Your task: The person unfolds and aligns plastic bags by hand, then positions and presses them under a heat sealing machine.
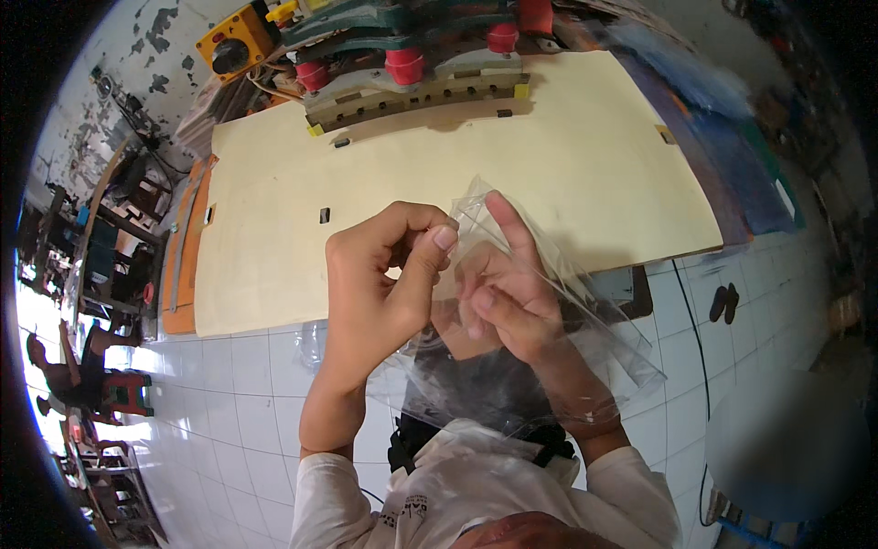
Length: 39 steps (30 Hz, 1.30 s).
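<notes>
A thin clear plastic sheet (585,302) hangs in front of my body, creased, above the near edge of the cream board-topped table (265,256). My left hand (389,270) pinches its upper edge between thumb and fingers. My right hand (517,302) is beside it, with the index finger stretched upward along the sheet and the thumb bent in toward the other curled fingers. The sheet passes between that thumb and those fingers, which show through the plastic. Its lower part drapes over my right forearm.
A green-framed press (393,41) with red cylinders and a long metal bar stands at the table's far side, beside a yellow control box (236,44). Small dark blocks (325,216) sit on the board. Plastic sheets (704,82) lie far right. Another person (69,371) sits far left.
</notes>
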### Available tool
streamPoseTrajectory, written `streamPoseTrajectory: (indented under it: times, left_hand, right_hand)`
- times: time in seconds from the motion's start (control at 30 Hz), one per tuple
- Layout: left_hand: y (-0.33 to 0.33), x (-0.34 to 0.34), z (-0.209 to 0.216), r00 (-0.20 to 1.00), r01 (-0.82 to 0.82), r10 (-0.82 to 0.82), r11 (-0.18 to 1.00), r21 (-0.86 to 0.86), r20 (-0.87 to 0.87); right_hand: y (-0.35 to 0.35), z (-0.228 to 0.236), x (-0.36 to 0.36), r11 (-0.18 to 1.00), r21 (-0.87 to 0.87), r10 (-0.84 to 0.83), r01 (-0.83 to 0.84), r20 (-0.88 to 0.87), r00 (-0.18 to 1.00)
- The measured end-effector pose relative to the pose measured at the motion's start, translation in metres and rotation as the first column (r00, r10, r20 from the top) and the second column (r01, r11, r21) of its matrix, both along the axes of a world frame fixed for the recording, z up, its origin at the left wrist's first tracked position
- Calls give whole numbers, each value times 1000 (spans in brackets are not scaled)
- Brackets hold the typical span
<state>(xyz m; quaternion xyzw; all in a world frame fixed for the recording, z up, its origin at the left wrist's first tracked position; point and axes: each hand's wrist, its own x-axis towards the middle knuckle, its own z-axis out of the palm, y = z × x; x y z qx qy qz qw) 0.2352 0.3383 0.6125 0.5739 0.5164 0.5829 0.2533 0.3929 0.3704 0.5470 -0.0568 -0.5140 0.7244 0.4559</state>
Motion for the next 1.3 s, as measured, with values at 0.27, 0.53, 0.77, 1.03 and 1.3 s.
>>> streamPoseTrajectory:
  times: [0.27,0.53,0.77,1.03,1.3]
  left_hand:
    - [-6,-2,6,994,47,-40,996,-71,97]
    - [-6,6,11,999,-12,12,1000,-8,39]
    - [-10,4,13,999,-28,27,999,-34,-45]
    - [-5,-7,13,994,-60,58,998,-18,-96]
    - [6,19,17,951,60,-55,998,7,-305]
  right_hand:
    - [-1,12,2,999,36,-3,-5,220,976]
    - [1,13,3,991,46,-130,124,186,974]
    - [8,-17,34,975,117,-217,189,314,924]
    - [-8,-16,211,950,74,53,-302,920,389]
    - [-17,86,138,410,806,-894,426,261,365]
